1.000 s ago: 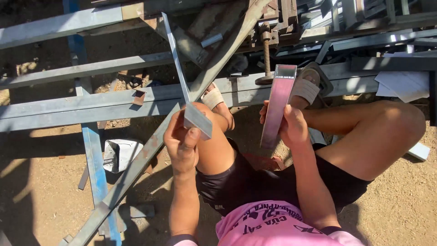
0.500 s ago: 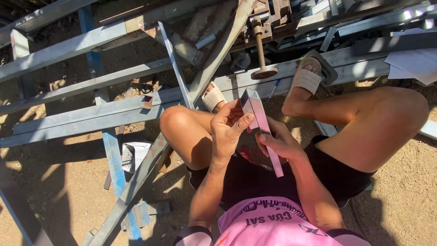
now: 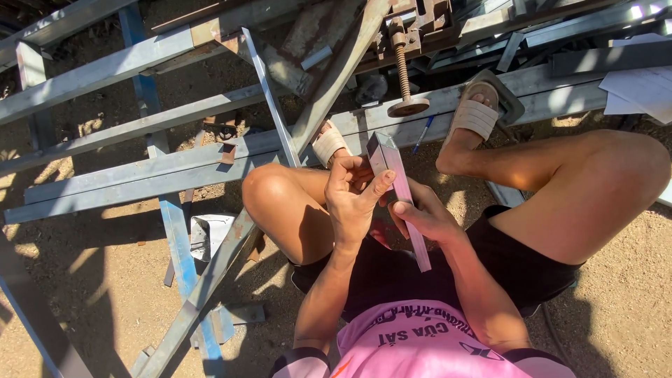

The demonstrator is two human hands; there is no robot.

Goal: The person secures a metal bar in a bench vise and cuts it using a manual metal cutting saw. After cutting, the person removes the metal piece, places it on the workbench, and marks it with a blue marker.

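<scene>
Sitting on sandy ground, seen from the head camera, a person holds a short length of square metal tube (image 3: 399, 192) in front of the bent knees. The left hand (image 3: 353, 199) wraps the tube's upper part from the left side, fingers (image 3: 343, 178) curled around its far face and the thumb (image 3: 378, 185) pressed flat against the near face, so the hand is closed on the metal. The right hand (image 3: 423, 217) grips lower down from the right, its index finger (image 3: 406, 208) laid along the tube and the remaining fingers folded beneath; it too is closed on the piece. The tube tilts, its open upper end pointing away toward the feet and its lower end pointing back at the lap.

Both feet wear pale slip-on sandals (image 3: 472, 115) and rest against a long grey steel beam (image 3: 175, 164) lying across the ground. A threaded screw clamp (image 3: 404, 77) stands just beyond the feet, and a blue pen (image 3: 422, 131) lies near its base. Sheets of white paper (image 3: 640, 87) sit at the far right on the steel. A blue-painted upright bar (image 3: 171, 224) crosses the beams at left.
</scene>
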